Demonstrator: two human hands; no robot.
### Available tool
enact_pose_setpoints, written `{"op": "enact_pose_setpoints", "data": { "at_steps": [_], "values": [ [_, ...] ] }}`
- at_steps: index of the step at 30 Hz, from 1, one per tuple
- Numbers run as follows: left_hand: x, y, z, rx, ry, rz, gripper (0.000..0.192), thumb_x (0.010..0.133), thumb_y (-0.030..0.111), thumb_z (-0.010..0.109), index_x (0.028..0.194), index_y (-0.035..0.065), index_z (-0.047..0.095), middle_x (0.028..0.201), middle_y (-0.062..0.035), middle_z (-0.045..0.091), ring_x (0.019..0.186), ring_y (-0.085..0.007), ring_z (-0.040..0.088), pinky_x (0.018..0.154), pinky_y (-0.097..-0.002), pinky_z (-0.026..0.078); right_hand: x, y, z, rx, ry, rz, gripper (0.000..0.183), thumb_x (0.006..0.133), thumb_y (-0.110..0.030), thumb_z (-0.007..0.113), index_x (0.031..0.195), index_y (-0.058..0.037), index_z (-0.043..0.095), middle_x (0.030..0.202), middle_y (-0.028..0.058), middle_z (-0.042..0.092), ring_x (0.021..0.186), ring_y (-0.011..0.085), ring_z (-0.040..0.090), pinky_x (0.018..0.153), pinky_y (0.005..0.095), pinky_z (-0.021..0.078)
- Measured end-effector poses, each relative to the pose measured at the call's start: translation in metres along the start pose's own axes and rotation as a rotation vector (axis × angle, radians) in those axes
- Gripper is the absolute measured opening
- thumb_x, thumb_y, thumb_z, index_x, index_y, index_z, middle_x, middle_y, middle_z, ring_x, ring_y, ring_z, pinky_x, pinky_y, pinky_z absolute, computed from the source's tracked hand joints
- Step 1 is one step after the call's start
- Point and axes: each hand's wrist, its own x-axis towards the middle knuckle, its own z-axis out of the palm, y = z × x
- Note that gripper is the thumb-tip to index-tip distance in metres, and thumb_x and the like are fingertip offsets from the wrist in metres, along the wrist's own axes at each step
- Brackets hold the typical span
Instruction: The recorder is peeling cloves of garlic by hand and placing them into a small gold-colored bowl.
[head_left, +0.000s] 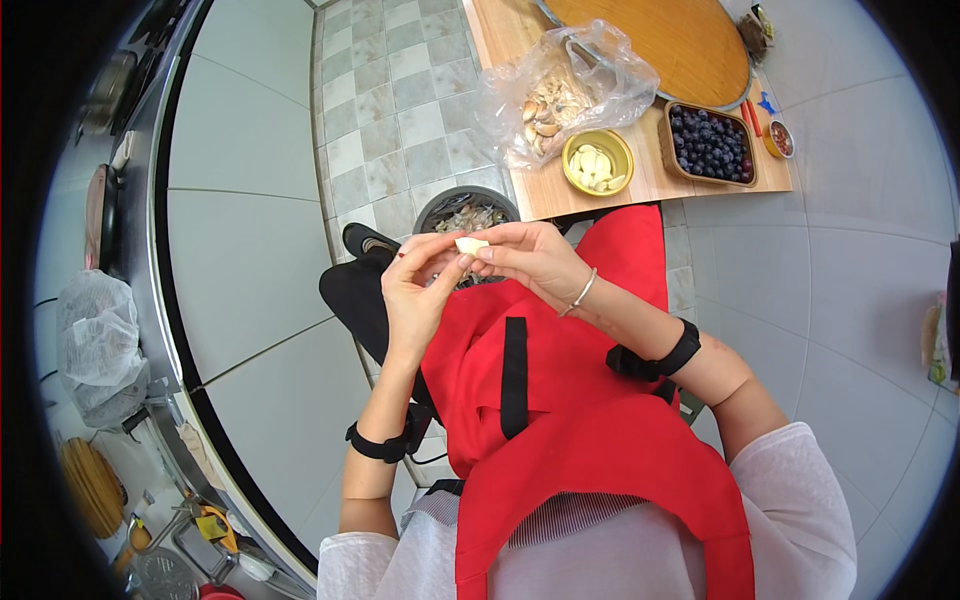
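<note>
A pale peeled garlic clove (471, 245) is pinched between the fingertips of my left hand (420, 274) and my right hand (529, 251). Both hands are above a grey bin (442, 196) that holds garlic skins (472, 216); they hide part of it. On the wooden table's near edge stands a yellow bowl (628, 161) with several peeled cloves (591, 163) inside. Beside it, a clear plastic bag (611, 97) lies open, with unpeeled garlic cloves (541, 129) and loose skins in it.
A basket of blueberries (712, 146) and a small cup of reddish bits (781, 139) sit to the right on the wooden table (645, 196). Behind them lies a large round board (675, 45). White cabinets (240, 255) and a sink counter run along my left; a tiled wall (757, 285) is on my right.
</note>
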Motion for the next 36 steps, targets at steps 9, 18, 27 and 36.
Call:
{"op": "enact_pose_setpoints", "data": {
  "at_steps": [9,18,27,36],
  "values": [
    [0.010,0.011,-0.007,0.556,0.040,0.392,0.013,0.072,-0.003,0.068,0.083,0.0007,0.063,0.078,-0.0066,0.061,0.070,-0.0154,0.058,0.064,-0.0253,0.046,-0.003,-0.002,0.005,-0.393,0.106,-0.186,0.020,0.081,-0.003,0.064,0.097,0.0074,0.063,0.086,0.0112,0.067,0.077,0.0123,0.065,0.069,0.0225,0.0531],
    [0.010,0.013,-0.003,0.789,0.020,0.480,0.009,0.073,0.002,0.066,0.077,0.0046,0.058,0.077,-0.0057,0.059,0.066,-0.0224,0.058,0.060,-0.0305,0.043,-0.004,-0.002,0.006,-0.665,0.141,-0.361,0.016,0.078,-0.005,0.067,0.089,0.0065,0.066,0.080,0.0097,0.066,0.071,0.0103,0.064,0.065,0.0210,0.0525],
    [0.007,0.010,0.000,0.874,-0.021,0.512,0.011,0.077,0.000,0.062,0.081,0.0031,0.053,0.078,-0.0077,0.056,0.068,-0.0237,0.056,0.061,-0.0317,0.042,-0.006,-0.004,0.005,-0.733,0.149,-0.327,0.017,0.079,-0.004,0.066,0.091,0.0070,0.065,0.079,0.0085,0.066,0.072,0.0084,0.063,0.065,0.0202,0.0516],
    [0.009,0.013,-0.005,0.636,-0.037,0.363,0.011,0.076,0.000,0.063,0.087,0.0015,0.059,0.081,-0.0087,0.060,0.072,-0.0221,0.059,0.064,-0.0299,0.046,-0.005,0.000,0.003,-0.672,0.176,-0.349,0.016,0.076,-0.008,0.068,0.085,0.0054,0.067,0.074,0.0105,0.068,0.068,0.0111,0.066,0.063,0.0223,0.0535]
  ]
}}
